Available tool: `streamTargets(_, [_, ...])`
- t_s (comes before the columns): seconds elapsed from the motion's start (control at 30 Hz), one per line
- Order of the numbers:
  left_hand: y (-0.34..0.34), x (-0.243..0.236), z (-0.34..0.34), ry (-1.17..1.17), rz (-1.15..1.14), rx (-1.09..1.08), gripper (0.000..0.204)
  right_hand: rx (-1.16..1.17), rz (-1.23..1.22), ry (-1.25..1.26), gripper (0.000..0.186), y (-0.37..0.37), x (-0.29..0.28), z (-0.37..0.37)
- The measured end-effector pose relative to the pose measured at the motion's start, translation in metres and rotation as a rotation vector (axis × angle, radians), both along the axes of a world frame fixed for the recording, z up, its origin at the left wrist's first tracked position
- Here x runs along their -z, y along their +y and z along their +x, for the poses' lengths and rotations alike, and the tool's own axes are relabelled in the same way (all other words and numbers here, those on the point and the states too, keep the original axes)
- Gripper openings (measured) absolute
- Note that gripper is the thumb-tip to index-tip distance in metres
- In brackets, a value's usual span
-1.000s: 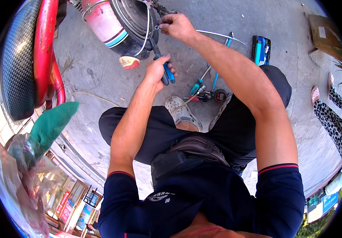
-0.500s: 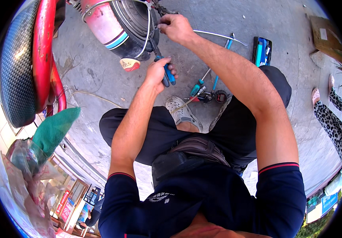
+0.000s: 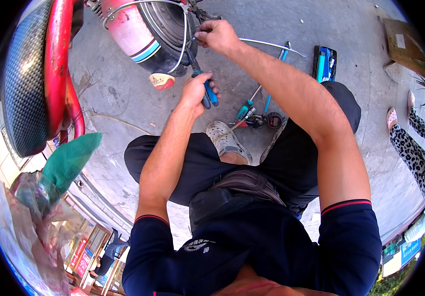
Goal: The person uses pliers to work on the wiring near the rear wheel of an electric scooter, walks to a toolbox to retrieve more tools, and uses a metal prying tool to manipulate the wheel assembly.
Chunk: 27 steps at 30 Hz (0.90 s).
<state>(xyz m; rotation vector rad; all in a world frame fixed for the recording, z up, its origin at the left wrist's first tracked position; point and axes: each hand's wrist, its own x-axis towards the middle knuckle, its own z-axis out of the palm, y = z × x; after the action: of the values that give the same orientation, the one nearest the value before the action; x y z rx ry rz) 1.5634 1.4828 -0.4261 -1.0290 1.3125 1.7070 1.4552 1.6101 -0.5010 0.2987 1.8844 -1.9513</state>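
Observation:
My left hand (image 3: 197, 92) is closed around the blue and black handles of a pair of pliers (image 3: 209, 94). The pliers' jaws point up at the lower right side of a wheel (image 3: 162, 23), beside a thin metal fender stay (image 3: 185, 37). Just above the jaws, my right hand (image 3: 218, 36) has its fingers pinched together near the wheel's axle area. Whatever those fingertips hold is too small to make out. A pink and white fender (image 3: 128, 34) with a blue stripe covers the wheel's left side, and a pale mud flap (image 3: 161, 80) hangs below it.
A teal-handled screwdriver (image 3: 245, 109), a long blue tool (image 3: 267, 101) and a round gauge (image 3: 274, 120) lie by my shoes. Farther right sits an open tool case (image 3: 325, 64). A red frame tube (image 3: 57, 69) and plastic bags (image 3: 25, 222) fill the left. Someone's legs (image 3: 412, 153) show at right.
Both my hands and the pliers stay almost in place. The view shifts slightly. At the lower left, a distant person in dark clothes comes more fully into sight.

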Motion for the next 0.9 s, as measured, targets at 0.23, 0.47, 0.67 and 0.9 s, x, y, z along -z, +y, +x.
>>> streamTargets(0.23, [-0.001, 0.004, 0.001, -0.005, 0.027, -0.009, 0.014, 0.027, -0.051, -0.21, 0.032, -0.006, -0.013, -0.001])
streamTargets(0.47, [-0.009, 0.0, 0.001, 0.005, 0.02, -0.037, 0.015, -0.173, 0.159, -0.026, 0.036, -0.019, 0.001, -0.006])
streamTargets(0.67, [0.007, 0.007, 0.0, -0.002, 0.056, -0.003, 0.015, -0.154, 0.321, 0.438, 0.031, -0.003, 0.036, -0.009])
streamTargets(0.9, [-0.005, -0.001, 0.0, -0.003, 0.036, -0.015, 0.015, -0.049, -0.215, -0.11, 0.017, -0.009, -0.01, -0.003])
